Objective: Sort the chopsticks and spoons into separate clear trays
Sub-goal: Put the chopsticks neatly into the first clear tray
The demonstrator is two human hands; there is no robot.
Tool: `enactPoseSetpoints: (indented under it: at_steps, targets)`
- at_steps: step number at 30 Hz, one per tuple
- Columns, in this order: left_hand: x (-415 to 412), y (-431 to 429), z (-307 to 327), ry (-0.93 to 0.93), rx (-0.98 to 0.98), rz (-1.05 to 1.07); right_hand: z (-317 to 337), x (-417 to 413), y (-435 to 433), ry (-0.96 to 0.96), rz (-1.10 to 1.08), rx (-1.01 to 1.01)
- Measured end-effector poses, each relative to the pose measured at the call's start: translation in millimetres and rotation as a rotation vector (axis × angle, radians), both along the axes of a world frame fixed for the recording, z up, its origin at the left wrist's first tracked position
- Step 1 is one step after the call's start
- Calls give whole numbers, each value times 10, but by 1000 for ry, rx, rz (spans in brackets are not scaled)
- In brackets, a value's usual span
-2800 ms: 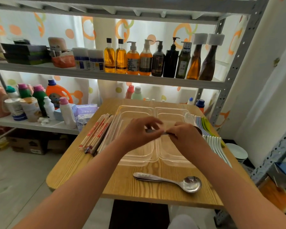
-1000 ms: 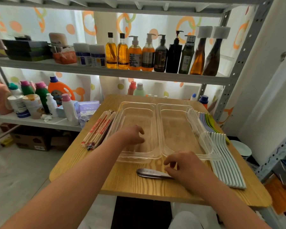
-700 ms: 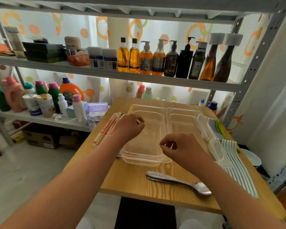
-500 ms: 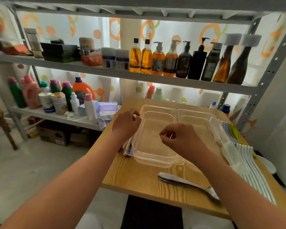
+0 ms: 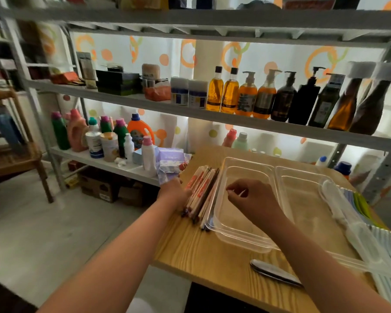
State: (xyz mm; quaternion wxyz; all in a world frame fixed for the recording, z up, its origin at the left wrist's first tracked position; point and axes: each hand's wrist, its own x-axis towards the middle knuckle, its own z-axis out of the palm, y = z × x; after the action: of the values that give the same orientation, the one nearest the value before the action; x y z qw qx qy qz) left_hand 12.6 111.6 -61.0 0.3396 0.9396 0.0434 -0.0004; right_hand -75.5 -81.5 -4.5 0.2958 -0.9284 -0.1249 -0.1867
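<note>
- Hands: the left hand (image 5: 175,193) lies against the chopsticks (image 5: 201,193), just left of the trays; I cannot tell if it grips them.
- The right hand (image 5: 250,199) hangs over the left tray (image 5: 235,224), fingers (image 5: 236,188) curled, nothing in them.
- The right tray (image 5: 302,199) sits beside it.
- A metal spoon (image 5: 273,273) lies on the wooden table (image 5: 201,251), near the front edge.
- Bottles (image 5: 264,98) fill the shelf (image 5: 212,119) behind.

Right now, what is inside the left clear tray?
No utensils show in the left clear tray; only the table shows through. The right hand covers part of its floor.
</note>
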Motion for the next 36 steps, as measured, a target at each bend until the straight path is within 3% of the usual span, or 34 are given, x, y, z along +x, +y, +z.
enactPoseSetpoints:
  at_steps: [25,36]
  targets:
    - [306,-280,252,334,294,-131,45,-95,-41,12,25,37]
    - [292,-220,241,301,9,-40,76,-78,-72,14,43,60]
